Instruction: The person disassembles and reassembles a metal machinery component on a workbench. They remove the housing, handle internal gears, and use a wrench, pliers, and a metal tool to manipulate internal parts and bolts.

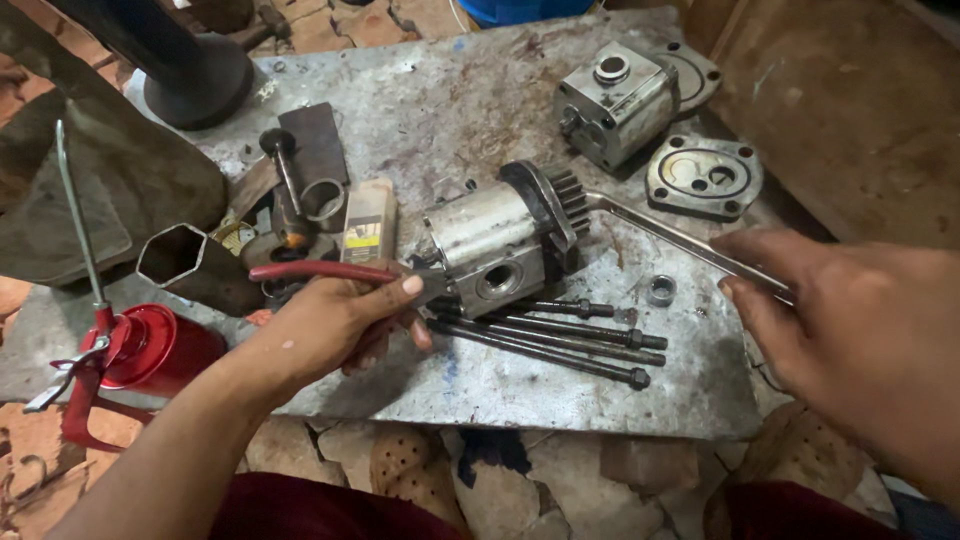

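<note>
Taking the grey gear pump in the middle of the scarred metal plate as the landmark: far to its left, off the plate's edge, stands a red oil can with a long thin spout, and nearer in lies a hollow hexagonal tube beside a small yellow-labelled box. The left hand is clenched around red-handled pliers, whose nose reaches the pump's left end. The pump itself lies on its side, toothed gear facing right; it looks a heavy, rigid metal block, likely oily and slippery, best gripped around its square body rather than by the gear. Just in front of it lie several long dark bolts, and a small nut sits to their right. A long flat wrench runs from the gear rightward into the right hand, whose fingers close on its end. Behind the pump, to the right, sit a second pump housing and a cover plate.
</note>
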